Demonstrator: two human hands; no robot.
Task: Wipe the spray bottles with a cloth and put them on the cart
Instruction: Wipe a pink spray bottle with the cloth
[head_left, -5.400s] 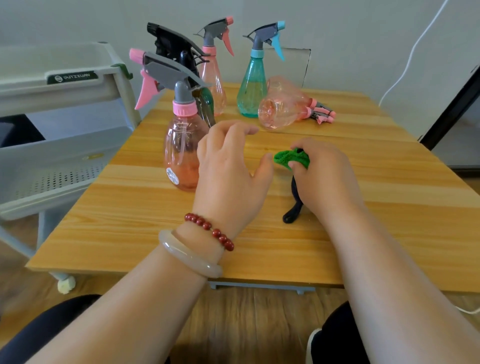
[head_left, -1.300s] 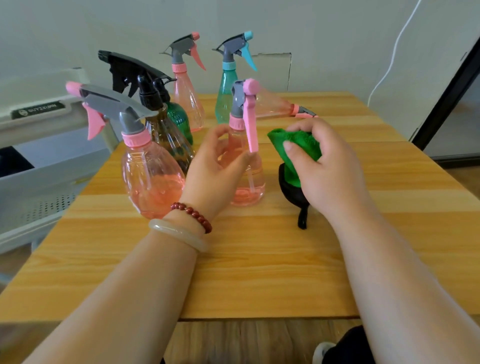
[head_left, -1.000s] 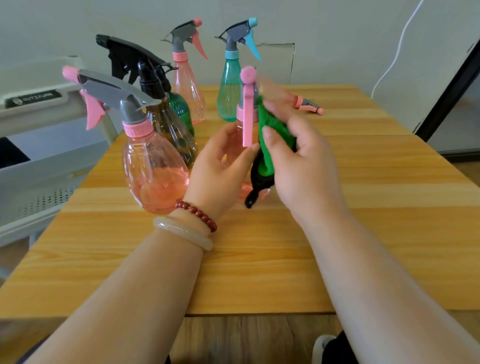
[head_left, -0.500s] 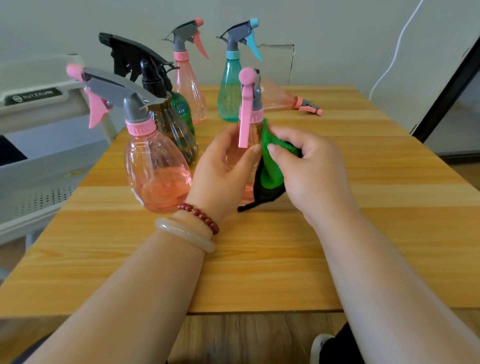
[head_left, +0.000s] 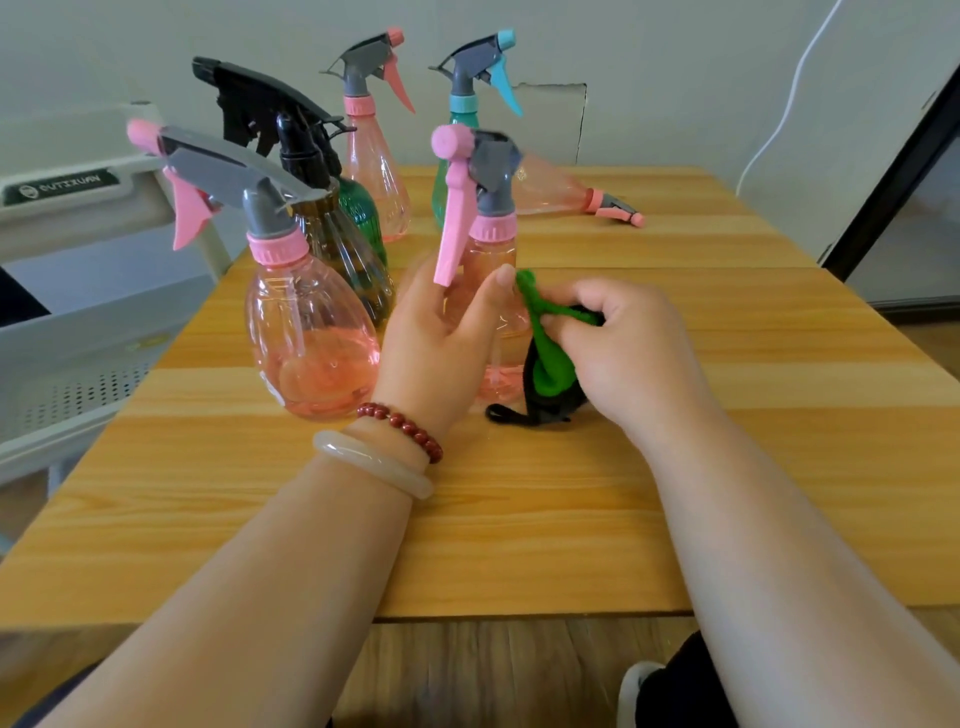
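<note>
1. Lower than before, the bunched green-and-black cloth (head_left: 550, 358) rubbed the clear pink plastic spray bottle (head_left: 485, 249), upright mid-worktop (head_left: 519, 519).
2. Fingers (head_left: 496, 283) of the left hand (head_left: 441, 338) wrapped its body; the right hand (head_left: 628, 353) pinched the cloth at 3 o'clock.
3. Likely light, slick: hold the neck.

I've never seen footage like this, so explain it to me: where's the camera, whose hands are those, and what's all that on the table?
No machine here: a person works with two bare hands, and the single camera sits on their head, looking forward and down at their own arms. On the wooden table stand a round pink spray bottle, a dark bottle with a black trigger, a green bottle behind it, a tall pink bottle and a teal bottle; a fallen pink bottle lies on its side. The left hand grips a pink-triggered bottle upright; the right hand holds a green cloth against it. The grey cart stands left of the table.
</note>
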